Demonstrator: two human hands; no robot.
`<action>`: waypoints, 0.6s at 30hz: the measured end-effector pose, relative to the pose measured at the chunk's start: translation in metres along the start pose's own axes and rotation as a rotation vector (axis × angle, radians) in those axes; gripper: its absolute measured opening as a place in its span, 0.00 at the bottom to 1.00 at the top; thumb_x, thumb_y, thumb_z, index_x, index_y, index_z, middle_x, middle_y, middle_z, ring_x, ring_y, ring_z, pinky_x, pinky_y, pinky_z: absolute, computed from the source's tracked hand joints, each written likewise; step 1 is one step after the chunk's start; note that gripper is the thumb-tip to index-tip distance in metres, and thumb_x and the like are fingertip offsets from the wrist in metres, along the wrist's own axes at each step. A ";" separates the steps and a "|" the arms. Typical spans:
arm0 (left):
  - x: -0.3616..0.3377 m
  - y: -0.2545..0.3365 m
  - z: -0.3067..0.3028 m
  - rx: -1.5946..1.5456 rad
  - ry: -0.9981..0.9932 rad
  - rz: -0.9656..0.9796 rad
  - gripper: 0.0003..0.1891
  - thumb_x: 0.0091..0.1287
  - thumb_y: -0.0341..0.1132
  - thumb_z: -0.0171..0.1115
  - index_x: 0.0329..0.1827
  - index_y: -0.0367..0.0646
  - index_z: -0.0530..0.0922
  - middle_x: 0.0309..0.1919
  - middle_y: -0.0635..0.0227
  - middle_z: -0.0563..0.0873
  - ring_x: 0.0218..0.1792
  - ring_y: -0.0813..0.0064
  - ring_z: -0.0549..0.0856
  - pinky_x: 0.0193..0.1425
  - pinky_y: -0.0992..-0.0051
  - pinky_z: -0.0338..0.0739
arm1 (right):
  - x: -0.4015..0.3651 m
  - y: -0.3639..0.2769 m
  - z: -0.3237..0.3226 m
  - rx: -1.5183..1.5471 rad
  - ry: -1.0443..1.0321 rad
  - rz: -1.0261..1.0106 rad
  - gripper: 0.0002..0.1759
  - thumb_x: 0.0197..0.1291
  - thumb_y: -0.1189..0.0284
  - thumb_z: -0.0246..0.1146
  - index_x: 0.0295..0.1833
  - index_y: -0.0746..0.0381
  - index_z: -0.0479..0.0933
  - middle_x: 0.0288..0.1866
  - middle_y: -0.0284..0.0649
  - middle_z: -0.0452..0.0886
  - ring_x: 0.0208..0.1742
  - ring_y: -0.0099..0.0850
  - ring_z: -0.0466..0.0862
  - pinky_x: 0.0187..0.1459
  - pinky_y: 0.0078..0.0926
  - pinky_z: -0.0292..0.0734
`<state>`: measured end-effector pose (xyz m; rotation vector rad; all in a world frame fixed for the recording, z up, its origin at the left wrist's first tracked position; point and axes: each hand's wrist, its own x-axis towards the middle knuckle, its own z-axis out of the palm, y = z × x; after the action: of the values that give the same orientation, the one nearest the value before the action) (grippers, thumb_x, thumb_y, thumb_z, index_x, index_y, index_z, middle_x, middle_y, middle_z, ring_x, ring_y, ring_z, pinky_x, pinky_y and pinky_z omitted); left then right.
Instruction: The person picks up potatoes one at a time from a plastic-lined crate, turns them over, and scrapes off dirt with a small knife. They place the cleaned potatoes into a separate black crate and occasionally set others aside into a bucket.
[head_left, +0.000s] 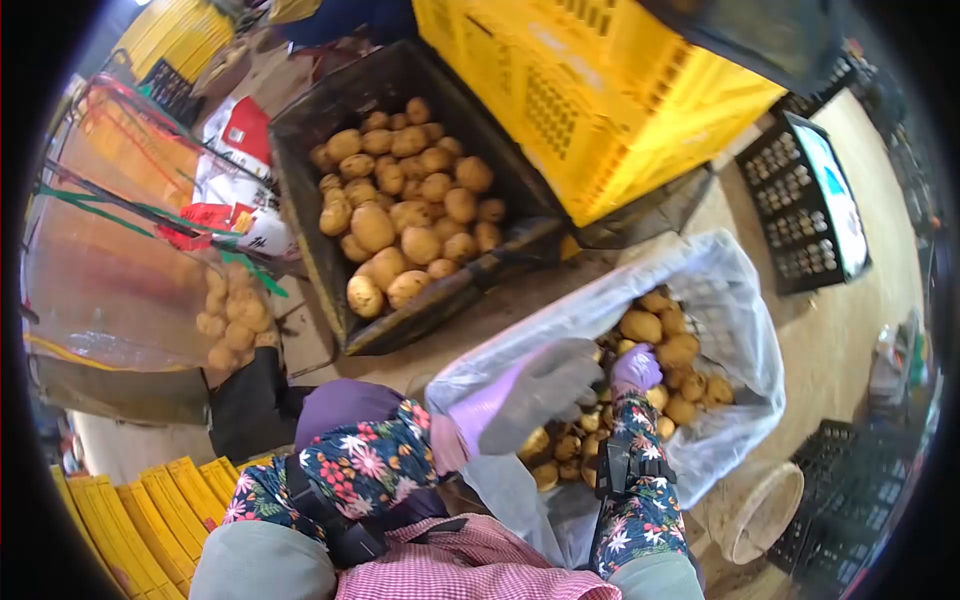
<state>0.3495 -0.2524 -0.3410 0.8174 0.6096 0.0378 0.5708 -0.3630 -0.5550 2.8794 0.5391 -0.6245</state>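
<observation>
My left hand, in a purple glove with a grey coated palm, hovers over the near left side of a crate lined with clear plastic. Its fingers are stretched out and nothing shows in them. Inside the crate lie several potatoes. My right hand, in a purple glove, reaches down among them; its fingers are hidden, so I cannot see whether it grips one.
A black crate of potatoes stands ahead on the left, beside stacked yellow crates. A mesh-sided frame is at far left, with potatoes at its edge. A round pale basket and black crates sit on the right.
</observation>
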 end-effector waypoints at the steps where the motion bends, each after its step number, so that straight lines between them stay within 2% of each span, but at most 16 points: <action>1: -0.002 0.006 0.002 -0.012 -0.011 -0.034 0.27 0.74 0.49 0.51 0.68 0.40 0.64 0.57 0.61 0.76 0.55 0.69 0.79 0.61 0.68 0.74 | 0.001 -0.003 0.001 -0.023 0.016 -0.010 0.26 0.58 0.53 0.63 0.48 0.65 0.75 0.44 0.60 0.81 0.49 0.52 0.81 0.49 0.44 0.75; 5: 0.000 0.005 -0.001 -0.012 -0.044 0.016 0.27 0.74 0.49 0.51 0.67 0.39 0.65 0.57 0.62 0.76 0.55 0.70 0.79 0.59 0.70 0.75 | -0.007 0.017 -0.010 0.044 0.074 -0.082 0.25 0.57 0.53 0.64 0.48 0.65 0.74 0.44 0.59 0.81 0.48 0.50 0.82 0.49 0.43 0.75; 7: -0.006 0.008 0.002 0.031 -0.029 0.049 0.26 0.74 0.48 0.52 0.66 0.40 0.66 0.56 0.63 0.77 0.54 0.71 0.79 0.57 0.70 0.76 | -0.019 0.025 -0.027 0.250 0.074 -0.158 0.26 0.57 0.53 0.65 0.47 0.65 0.74 0.44 0.59 0.82 0.48 0.49 0.82 0.49 0.43 0.75; 8: -0.001 -0.002 -0.004 -0.034 -0.075 0.087 0.26 0.73 0.48 0.54 0.66 0.40 0.66 0.55 0.63 0.77 0.52 0.72 0.80 0.56 0.71 0.76 | -0.014 0.032 -0.025 0.435 0.001 -0.178 0.27 0.57 0.56 0.68 0.51 0.66 0.73 0.42 0.51 0.82 0.44 0.40 0.82 0.48 0.39 0.76; 9: -0.001 -0.002 -0.006 -0.018 -0.097 0.084 0.26 0.72 0.47 0.55 0.66 0.40 0.66 0.55 0.65 0.77 0.50 0.74 0.80 0.56 0.73 0.76 | -0.015 0.038 -0.026 0.730 0.006 -0.234 0.25 0.60 0.57 0.66 0.54 0.65 0.73 0.42 0.44 0.82 0.42 0.30 0.80 0.49 0.33 0.77; 11: 0.000 -0.005 -0.004 0.164 -0.135 0.109 0.31 0.71 0.44 0.58 0.70 0.39 0.60 0.60 0.62 0.73 0.55 0.74 0.78 0.60 0.72 0.73 | -0.063 0.048 -0.075 0.965 -0.146 -0.847 0.38 0.56 0.46 0.65 0.60 0.66 0.71 0.54 0.52 0.78 0.53 0.44 0.81 0.52 0.38 0.76; 13: -0.012 0.000 0.008 0.373 -0.206 0.092 0.37 0.68 0.40 0.62 0.75 0.38 0.52 0.66 0.59 0.66 0.60 0.73 0.74 0.64 0.70 0.70 | -0.133 0.031 -0.136 1.527 -0.687 -0.233 0.32 0.64 0.49 0.59 0.63 0.62 0.70 0.54 0.41 0.78 0.53 0.33 0.80 0.52 0.31 0.77; 14: -0.011 -0.012 0.009 0.415 -0.225 0.099 0.44 0.65 0.35 0.66 0.77 0.39 0.45 0.70 0.59 0.60 0.63 0.72 0.71 0.67 0.68 0.67 | -0.168 0.028 -0.159 1.555 -0.713 -0.252 0.31 0.66 0.49 0.57 0.64 0.61 0.69 0.54 0.38 0.78 0.53 0.30 0.79 0.52 0.29 0.78; 15: 0.001 -0.041 0.005 0.432 -0.281 0.339 0.44 0.62 0.39 0.69 0.74 0.38 0.50 0.63 0.59 0.68 0.60 0.73 0.74 0.61 0.72 0.72 | -0.190 0.030 -0.170 1.582 -0.751 -0.272 0.30 0.68 0.49 0.55 0.65 0.60 0.68 0.53 0.36 0.78 0.54 0.26 0.78 0.51 0.26 0.78; 17: -0.020 -0.045 0.026 0.283 -0.250 0.230 0.45 0.59 0.34 0.72 0.74 0.38 0.51 0.64 0.61 0.68 0.62 0.72 0.72 0.63 0.72 0.71 | -0.195 0.051 -0.135 1.666 -0.716 -0.326 0.28 0.71 0.52 0.51 0.64 0.62 0.68 0.55 0.38 0.77 0.52 0.27 0.80 0.49 0.25 0.80; 18: -0.031 -0.046 0.035 0.097 -0.252 0.186 0.46 0.56 0.30 0.73 0.74 0.39 0.52 0.63 0.64 0.68 0.62 0.74 0.71 0.63 0.73 0.71 | -0.198 0.065 -0.126 1.497 -0.508 -0.524 0.27 0.71 0.52 0.51 0.64 0.61 0.68 0.55 0.38 0.78 0.54 0.29 0.80 0.53 0.26 0.78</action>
<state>0.3330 -0.3155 -0.3393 0.9544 0.2986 0.0737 0.4737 -0.4584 -0.3533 3.3301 1.0402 -2.7117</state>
